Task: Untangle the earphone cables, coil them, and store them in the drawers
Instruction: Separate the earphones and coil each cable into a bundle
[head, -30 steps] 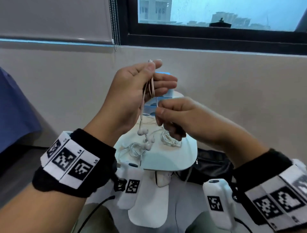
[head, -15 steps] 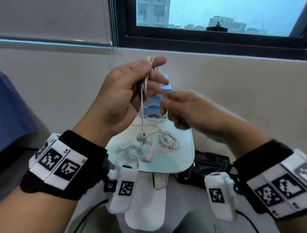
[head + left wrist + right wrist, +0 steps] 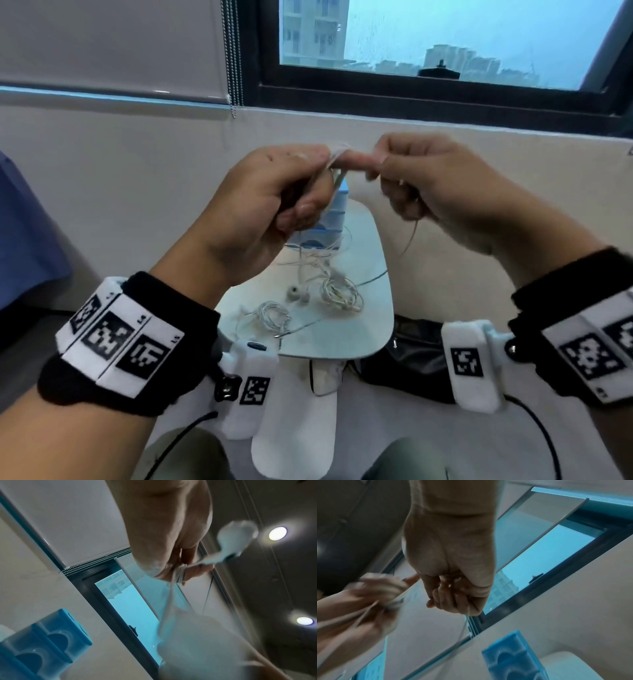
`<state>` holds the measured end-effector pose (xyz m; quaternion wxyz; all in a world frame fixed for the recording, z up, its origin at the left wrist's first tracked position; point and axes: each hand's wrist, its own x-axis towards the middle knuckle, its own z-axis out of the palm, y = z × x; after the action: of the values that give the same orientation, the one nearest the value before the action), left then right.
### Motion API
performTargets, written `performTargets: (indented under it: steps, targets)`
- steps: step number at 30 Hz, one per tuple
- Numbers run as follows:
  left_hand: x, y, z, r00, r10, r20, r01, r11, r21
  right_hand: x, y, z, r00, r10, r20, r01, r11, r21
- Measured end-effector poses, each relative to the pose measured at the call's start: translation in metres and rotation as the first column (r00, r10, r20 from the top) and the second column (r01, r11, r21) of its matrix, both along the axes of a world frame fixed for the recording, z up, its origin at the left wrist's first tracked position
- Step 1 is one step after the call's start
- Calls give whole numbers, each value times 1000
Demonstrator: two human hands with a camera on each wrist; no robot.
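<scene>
While my left hand (image 3: 274, 202) clamps the earphone cable (image 3: 179, 574) wraps above the blue drawers (image 3: 330, 222), my right hand (image 3: 435, 185) pinches the free strand taut so turns stack.

Both forearms rise from the lower corners toward mid-frame, each wrist wrapped in a black band. The left hand (image 3: 274, 202) and right hand (image 3: 435, 185) meet at center, fingers curled, fingertips nearly touching in a pinch.
</scene>
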<state>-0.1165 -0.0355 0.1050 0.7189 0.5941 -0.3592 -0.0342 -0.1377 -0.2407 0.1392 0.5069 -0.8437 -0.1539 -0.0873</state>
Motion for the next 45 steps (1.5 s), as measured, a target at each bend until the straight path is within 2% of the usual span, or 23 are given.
performTargets:
  steps: [3, 5, 8, 11, 13, 15, 18, 21, 23, 25, 27, 29, 32, 34, 37, 40, 41, 42, 43, 45]
  targets:
    - [4, 0, 10, 996, 82, -38, -86, 989, -122, -6, 16, -31, 986, 94, -134, -98, 995, -20]
    - [11, -2, 10, 985, 165, -42, -168, 981, -96, -13, 24, -40, 961, 204, -186, -219, 974, -60]
    - [15, -4, -1, 956, 290, 43, -292, 955, 56, -21, 25, -27, 944, 289, -157, -310, 941, -133]
    - [14, -3, -11, 919, 325, 225, -378, 888, 261, -21, 11, 0, 972, 234, -29, -235, 960, -155]
    - [11, -1, -14, 949, 251, 191, -301, 900, 314, -16, -4, 12, 988, 146, 59, -132, 971, -201]
    - [8, 2, -13, 984, 145, 105, -170, 941, 291, -10, -18, 14, 993, 59, 106, -34, 973, -227]
    - [4, 1, -7, 998, 46, 38, -51, 988, 145, -2, -25, -1, 998, 18, 68, -4, 977, -211]
    - [4, -2, 0, 997, 59, -46, -61, 997, -42, 2, -10, -28, 990, -9, 141, 51, 955, -293]
    - [5, -6, -2, 989, 86, -120, -101, 988, -119, 1, 7, -45, 948, 31, 318, 122, 885, -450]
    - [7, -10, -6, 974, 138, -182, -163, 978, -133, -5, 23, -52, 877, 97, 471, 262, 724, -638]
    - [8, -12, -8, 954, 222, -200, -241, 967, -78, -14, 35, -44, 844, 151, 514, 349, 573, -742]
    - [10, -9, -3, 945, 286, -157, -277, 958, 80, -19, 39, -30, 843, 190, 503, 340, 536, -773]
    - [15, -6, 9, 952, 301, -62, -261, 899, 352, -26, 38, -17, 859, 216, 464, 275, 569, -775]
    - [19, -7, 20, 959, 241, -149, -149, 876, 459, -29, 40, -13, 865, 273, 421, 200, 582, -788]
    - [27, -10, 31, 958, 188, -217, -6, 768, 641, -26, 42, -19, 867, 329, 374, 154, 537, -829]
    - [30, -9, 38, 949, 119, -291, 137, 675, 725, -20, 45, -24, 861, 335, 382, 141, 566, -813]
    - [31, -8, 40, 949, 96, -302, 169, 652, 739, -19, 46, -26, 880, 312, 358, 125, 576, -808]
    - [31, -7, 41, 949, 76, -305, 189, 638, 747, -17, 46, -29, 902, 275, 333, 98, 619, -779]
    - [33, -5, 40, 950, 64, -304, 193, 646, 739, -16, 46, -31, 923, 223, 313, 69, 706, -705]
    - [35, 1, 37, 953, 76, -292, 150, 721, 677, -11, 44, -38, 930, 96, 355, 97, 867, -488]
